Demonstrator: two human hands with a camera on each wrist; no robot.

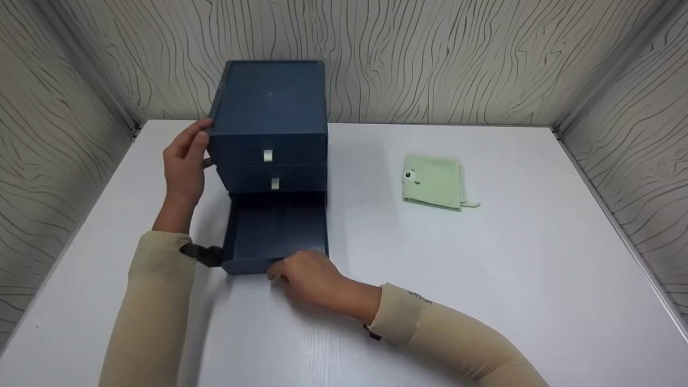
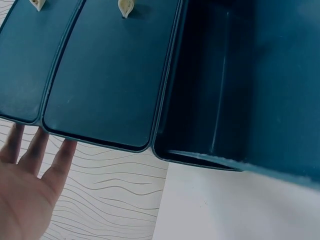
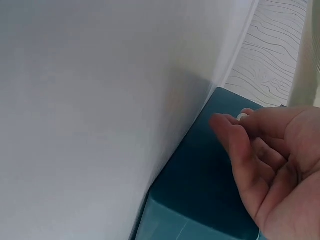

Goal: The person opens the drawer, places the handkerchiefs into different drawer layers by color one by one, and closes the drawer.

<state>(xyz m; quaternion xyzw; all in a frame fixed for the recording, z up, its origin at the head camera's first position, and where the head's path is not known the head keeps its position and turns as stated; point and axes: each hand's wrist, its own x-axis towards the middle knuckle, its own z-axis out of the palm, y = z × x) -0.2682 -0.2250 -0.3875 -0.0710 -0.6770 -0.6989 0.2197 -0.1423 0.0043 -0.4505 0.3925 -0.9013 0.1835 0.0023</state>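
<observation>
A dark blue cabinet of stacked drawers (image 1: 269, 97) stands on the table with its bottom drawer (image 1: 279, 228) pulled out; nothing lies on the part of its floor that shows. The two upper drawers are closed, each with a pale pull tab (image 1: 268, 156). My left hand (image 1: 185, 161) touches the cabinet's left side, and its fingers look fairly straight in the left wrist view. At the bottom drawer's front, my right hand (image 1: 312, 277) has curled fingers. The right wrist view shows them pinching a small pale tab (image 3: 242, 116), mostly hidden by the hand.
To the right of the cabinet lies a folded light green cloth (image 1: 432, 183) with an animal face and a small loop. The white table (image 1: 484, 279) meets wood-patterned walls (image 1: 430, 59) at the back and sides.
</observation>
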